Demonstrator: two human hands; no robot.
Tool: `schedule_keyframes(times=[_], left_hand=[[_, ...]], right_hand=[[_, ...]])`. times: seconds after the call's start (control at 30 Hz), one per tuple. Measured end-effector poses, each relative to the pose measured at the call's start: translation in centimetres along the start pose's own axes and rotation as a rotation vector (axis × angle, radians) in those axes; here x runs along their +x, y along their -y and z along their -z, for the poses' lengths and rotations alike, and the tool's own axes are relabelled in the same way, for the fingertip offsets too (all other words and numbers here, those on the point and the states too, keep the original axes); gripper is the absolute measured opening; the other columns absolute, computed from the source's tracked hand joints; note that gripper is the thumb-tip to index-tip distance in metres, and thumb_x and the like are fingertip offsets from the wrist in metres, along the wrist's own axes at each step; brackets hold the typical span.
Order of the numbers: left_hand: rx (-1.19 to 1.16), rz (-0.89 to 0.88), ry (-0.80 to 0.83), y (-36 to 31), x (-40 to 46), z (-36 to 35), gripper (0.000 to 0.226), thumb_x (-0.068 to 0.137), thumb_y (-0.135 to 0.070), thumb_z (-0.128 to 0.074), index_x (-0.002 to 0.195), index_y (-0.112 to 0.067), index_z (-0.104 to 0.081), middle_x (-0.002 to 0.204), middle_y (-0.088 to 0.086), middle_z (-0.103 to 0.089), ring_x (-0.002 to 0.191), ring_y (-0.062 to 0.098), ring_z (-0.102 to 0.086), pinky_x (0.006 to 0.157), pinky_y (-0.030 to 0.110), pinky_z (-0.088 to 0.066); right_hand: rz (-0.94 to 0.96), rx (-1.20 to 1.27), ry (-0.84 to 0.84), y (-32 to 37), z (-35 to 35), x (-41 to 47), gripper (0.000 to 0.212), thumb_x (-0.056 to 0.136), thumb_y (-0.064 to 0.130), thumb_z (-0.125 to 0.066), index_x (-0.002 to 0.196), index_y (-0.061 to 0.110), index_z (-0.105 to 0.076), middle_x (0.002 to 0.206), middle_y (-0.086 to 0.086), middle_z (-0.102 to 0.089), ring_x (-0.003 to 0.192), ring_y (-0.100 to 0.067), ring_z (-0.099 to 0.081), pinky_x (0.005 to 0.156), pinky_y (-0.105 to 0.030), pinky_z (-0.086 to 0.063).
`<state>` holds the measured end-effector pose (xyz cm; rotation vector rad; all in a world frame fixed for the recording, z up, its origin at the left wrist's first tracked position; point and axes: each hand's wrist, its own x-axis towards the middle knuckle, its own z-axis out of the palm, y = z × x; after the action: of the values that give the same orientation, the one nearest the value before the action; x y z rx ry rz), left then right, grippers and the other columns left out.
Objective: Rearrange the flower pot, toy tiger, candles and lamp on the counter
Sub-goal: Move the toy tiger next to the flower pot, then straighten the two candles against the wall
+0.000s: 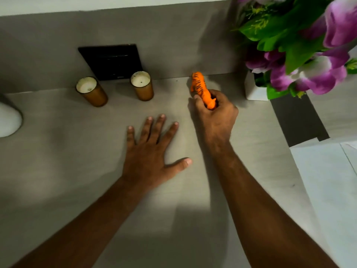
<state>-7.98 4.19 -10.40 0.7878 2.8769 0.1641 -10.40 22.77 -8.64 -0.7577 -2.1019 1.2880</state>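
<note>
My right hand [216, 115] is closed around the rear half of an orange toy tiger [200, 85] with black stripes, near the back wall of the grey counter [77, 171]. My left hand [150, 147] lies flat on the counter with fingers spread, holding nothing. Two amber glass candles stand by the wall: one [90, 91] at the left and one [142, 85] in the middle. A white square flower pot [253, 89] with purple flowers and green leaves stands at the right. The white lamp [8, 120] shows only partly at the left edge.
A black wall socket plate [112, 61] sits on the backsplash behind the candles. The flowers [309, 45] overhang the upper right. The counter ends at the right, where a dark gap [299, 117] and a pale floor [328, 180] show.
</note>
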Motion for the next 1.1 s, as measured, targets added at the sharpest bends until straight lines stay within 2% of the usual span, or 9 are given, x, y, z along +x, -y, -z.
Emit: schedule_keyframes(times=[0.17, 0.23, 0.37, 0.47, 0.53, 0.63, 0.73, 0.97, 1.1], left_hand=[[-0.044, -0.015, -0.023, 0.1, -0.1, -0.2, 0.102, 0.075, -0.098, -0.015, 0.161, -0.044, -0.001, 0.177, -0.001, -0.001, 0.163, 0.029, 0.000, 0.127, 0.072, -0.005], [-0.060, -0.019, -0.009, 0.1, -0.3, -0.1, 0.102, 0.075, -0.098, -0.016, 0.161, -0.045, 0.000, 0.177, -0.001, 0.001, 0.163, 0.029, 0.002, 0.127, 0.072, -0.003], [-0.133, -0.035, -0.001, 0.4, -0.2, 0.4, 0.103, 0.075, -0.095, -0.023, 0.161, -0.040, -0.007, 0.177, -0.002, -0.003, 0.163, 0.024, 0.001, 0.129, 0.066, 0.001], [-0.620, 0.176, -0.248, 2.6, -1.7, 1.0, 0.077, 0.084, -0.069, -0.062, 0.148, -0.028, -0.048, 0.158, 0.004, -0.051, 0.146, 0.022, -0.045, 0.124, 0.051, -0.037], [-0.820, 0.455, -0.539, 6.7, -3.2, 1.3, 0.049, 0.087, -0.042, -0.079, 0.129, -0.025, -0.062, 0.130, 0.006, -0.068, 0.117, 0.021, -0.065, 0.103, 0.048, -0.058], [-0.859, 0.720, -0.678, 12.1, -1.8, 2.4, 0.054, 0.081, -0.017, -0.086, 0.128, -0.015, -0.059, 0.126, 0.012, -0.067, 0.106, 0.029, -0.067, 0.098, 0.055, -0.056], [-0.889, 0.803, -0.636, 14.6, 2.1, 4.1, 0.084, 0.070, -0.024, -0.094, 0.140, -0.019, -0.047, 0.138, 0.003, -0.061, 0.122, 0.024, -0.062, 0.110, 0.051, -0.050], [-0.878, 0.751, -0.667, 13.7, 6.0, 4.1, 0.066, 0.067, -0.038, -0.096, 0.123, -0.023, -0.063, 0.123, -0.001, -0.075, 0.115, 0.021, -0.069, 0.110, 0.055, -0.048], [-0.843, 0.771, -0.730, 14.5, 6.6, 3.2, 0.044, 0.074, -0.040, -0.091, 0.110, -0.025, -0.070, 0.112, -0.002, -0.079, 0.107, 0.022, -0.072, 0.110, 0.052, -0.045]], right_hand=[[-0.004, -0.017, -0.128, -0.5, 0.9, 0.4, 0.015, 0.082, 0.029, -0.078, 0.092, 0.018, -0.080, 0.067, 0.007, -0.066, 0.058, -0.003, -0.059, 0.061, -0.012, -0.049], [0.001, -0.029, -0.125, -0.6, 0.6, 0.5, 0.021, 0.084, 0.029, -0.080, 0.100, 0.015, -0.080, 0.072, 0.008, -0.066, 0.060, -0.002, -0.057, 0.065, -0.013, -0.051], [0.070, -0.054, -0.190, -0.1, 1.3, -0.5, 0.049, 0.086, 0.024, -0.082, 0.128, 0.003, -0.067, 0.121, -0.013, -0.069, 0.109, -0.016, -0.061, 0.096, -0.013, -0.046], [0.423, -0.109, -0.227, 0.2, 1.0, -4.7, 0.031, 0.087, 0.012, -0.077, 0.114, 0.001, -0.065, 0.117, -0.027, -0.065, 0.114, -0.035, -0.059, 0.103, -0.039, -0.048], [0.566, -0.122, 0.072, 0.8, -1.5, -8.1, 0.032, 0.088, 0.013, -0.077, 0.115, 0.010, -0.062, 0.116, -0.021, -0.065, 0.111, -0.031, -0.059, 0.093, -0.051, -0.053], [0.394, -0.205, 0.485, 3.0, -5.0, -8.6, 0.070, 0.083, 0.028, -0.085, 0.142, 0.012, -0.051, 0.141, -0.016, -0.053, 0.125, -0.029, -0.056, 0.100, -0.047, -0.055], [0.098, -0.133, 0.398, 5.4, -8.5, -6.2, 0.098, 0.075, 0.045, -0.089, 0.153, 0.018, -0.037, 0.150, -0.006, -0.048, 0.134, -0.021, -0.050, 0.111, -0.044, -0.048], [-0.042, -0.121, 0.230, 6.0, -10.6, -3.3, 0.066, 0.073, 0.049, -0.086, 0.127, 0.022, -0.060, 0.121, 0.004, -0.071, 0.110, -0.016, -0.066, 0.104, -0.048, -0.052], [-0.079, -0.066, 0.169, 5.8, -11.5, -3.3, 0.063, 0.079, 0.041, -0.085, 0.133, 0.018, -0.062, 0.127, 0.001, -0.071, 0.116, -0.017, -0.066, 0.104, -0.040, -0.056]])
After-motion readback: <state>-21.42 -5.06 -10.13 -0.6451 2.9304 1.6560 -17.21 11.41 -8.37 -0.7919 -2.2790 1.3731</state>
